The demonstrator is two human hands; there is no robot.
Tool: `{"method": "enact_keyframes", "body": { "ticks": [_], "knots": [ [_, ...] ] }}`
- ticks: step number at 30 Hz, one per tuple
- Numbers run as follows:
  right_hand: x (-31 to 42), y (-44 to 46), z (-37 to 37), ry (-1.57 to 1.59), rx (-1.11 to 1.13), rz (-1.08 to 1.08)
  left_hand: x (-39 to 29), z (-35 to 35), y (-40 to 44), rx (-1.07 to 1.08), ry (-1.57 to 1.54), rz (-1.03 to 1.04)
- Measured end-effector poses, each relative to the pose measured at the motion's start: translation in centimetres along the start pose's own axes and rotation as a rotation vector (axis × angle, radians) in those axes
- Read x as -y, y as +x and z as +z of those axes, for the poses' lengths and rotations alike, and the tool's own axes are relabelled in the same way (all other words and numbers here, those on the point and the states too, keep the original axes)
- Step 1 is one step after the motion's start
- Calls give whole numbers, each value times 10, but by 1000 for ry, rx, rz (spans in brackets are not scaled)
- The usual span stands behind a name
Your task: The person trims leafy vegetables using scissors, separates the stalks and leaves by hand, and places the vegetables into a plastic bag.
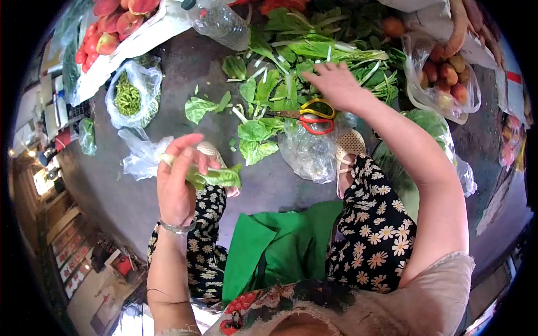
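My left hand (178, 182) is closed around a small leafy green vegetable (224, 177), its leaves pointing to the right and its pale stem end by the thumb side. Fingers spread, my right hand (335, 85) is over the edge of a pile of leafy greens (314, 47); I cannot tell whether it touches them. Just below that hand, scissors (316, 116) with yellow and red handles lie among loose leaves. Torn leaves (258, 131) and bits of stem are scattered between both hands.
Clear plastic bags (308, 148) lie near my feet. A bag of green pods (129, 96) sits at left, a bag of round reddish fruit (445, 78) at right. A plastic bottle (218, 25) lies at the back, beside peaches (129, 23). A green cloth (297, 241) covers my lap.
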State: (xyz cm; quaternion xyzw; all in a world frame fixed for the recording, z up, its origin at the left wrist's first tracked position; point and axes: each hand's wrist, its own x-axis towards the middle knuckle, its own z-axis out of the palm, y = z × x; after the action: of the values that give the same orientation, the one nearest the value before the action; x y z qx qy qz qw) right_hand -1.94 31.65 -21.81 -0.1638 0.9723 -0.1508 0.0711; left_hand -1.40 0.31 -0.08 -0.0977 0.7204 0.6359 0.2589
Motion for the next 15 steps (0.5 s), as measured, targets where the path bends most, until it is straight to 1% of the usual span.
{"method": "enact_keyframes", "body": {
  "ticks": [1, 3, 5, 6, 8, 9, 11, 12, 14, 15],
  "knots": [
    [-20, -15, 22, -110, -20, -9, 0, 1, 0, 30, 21, 9],
    [-36, -31, 42, -220, -39, -26, 0, 3, -3, 54, 45, 11],
    [-41, -38, 48, -229, 114, 116, 0, 4, -4, 55, 52, -3],
    [-46, -38, 45, -184, 143, 129, 0, 3, -4, 56, 55, -16],
    [-59, -37, 39, -67, 376, 187, -1, 5, -3, 64, 77, -18],
    [-63, -37, 35, -69, 381, 185, 0, 6, -3, 48, 97, -27],
    [-72, -35, 31, 269, 232, 327, 2, 6, -5, 29, 116, -45],
    [-72, -29, 18, 308, 297, 377, 2, 6, -5, 52, 103, -47],
    [-76, -21, -4, 326, 269, 346, 0, 7, -5, 76, 87, -49],
    [-82, -17, -5, 322, 216, 336, 0, 8, -6, 76, 91, -48]
  ]
}}
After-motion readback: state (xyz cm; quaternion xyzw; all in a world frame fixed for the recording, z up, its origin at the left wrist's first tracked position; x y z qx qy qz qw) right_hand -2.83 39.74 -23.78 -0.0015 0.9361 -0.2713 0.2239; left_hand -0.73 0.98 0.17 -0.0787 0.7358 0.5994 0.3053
